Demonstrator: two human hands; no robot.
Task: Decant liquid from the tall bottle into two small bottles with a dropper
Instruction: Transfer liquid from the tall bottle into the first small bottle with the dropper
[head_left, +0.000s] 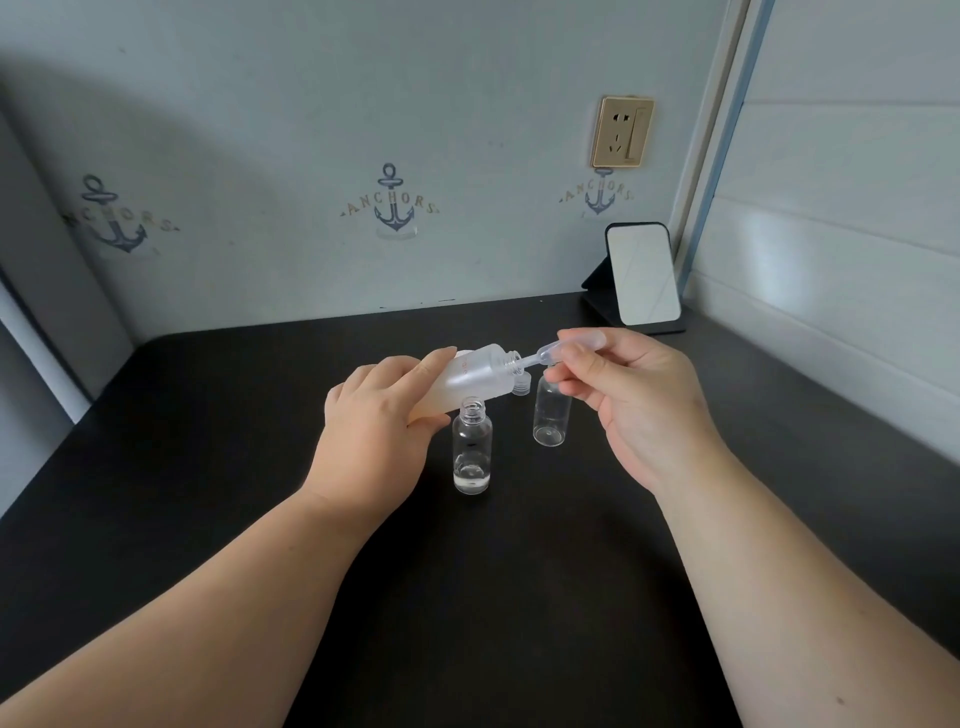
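Note:
My left hand (379, 415) grips the tall frosted bottle (475, 375), tilted so its open neck points to the right. My right hand (628, 395) pinches the bulb of a clear plastic dropper (563, 348), whose thin tip is inside the tall bottle's neck. A small clear bottle (471, 449) stands open in front of the tall one, with a little liquid at its bottom. A second small clear bottle (550, 415) stands to its right, partly behind my right fingers; I cannot tell if it holds liquid. A small cap (521, 387) lies behind, between the bottles.
The black table (260, 441) runs to a wall with anchor prints at the back. A small standing mirror (643, 275) on a black base sits at the back right corner. A wall socket (621, 132) is above it.

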